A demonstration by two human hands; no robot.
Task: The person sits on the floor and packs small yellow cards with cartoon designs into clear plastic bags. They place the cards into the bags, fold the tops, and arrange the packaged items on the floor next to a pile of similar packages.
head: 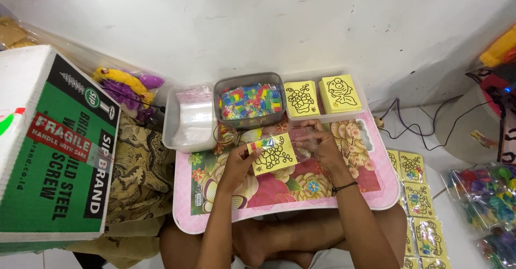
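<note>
**Yellow picture card held over the pink lap table**

I hold a small yellow card printed with a black floral outline [274,154] above the middle of the pink flower-patterned lap table [376,191], the card sitting in or against a clear plastic sleeve [301,142]. My left hand [239,164] pinches the card's left edge, thumb on top, where a few small coloured packets show. My right hand [322,145] is closed on the sleeve at the card's right side; the fingertips are partly hidden, so I cannot tell the exact grip. The card looks light, thin and fairly stiff, and I judge it best taken by its edges. The sleeve looks slick and limp, likely to slip or crumple unless both sides are held.

Along the table's far edge stand three containers. The white plastic tray on the left [173,134] holds a stack of clear bags [194,115]. The grey tub in the middle [248,79] is full of tiny multicoloured packets [251,101]. The clear tray on the right [317,119] holds two stacks of yellow cards [301,99].
</note>
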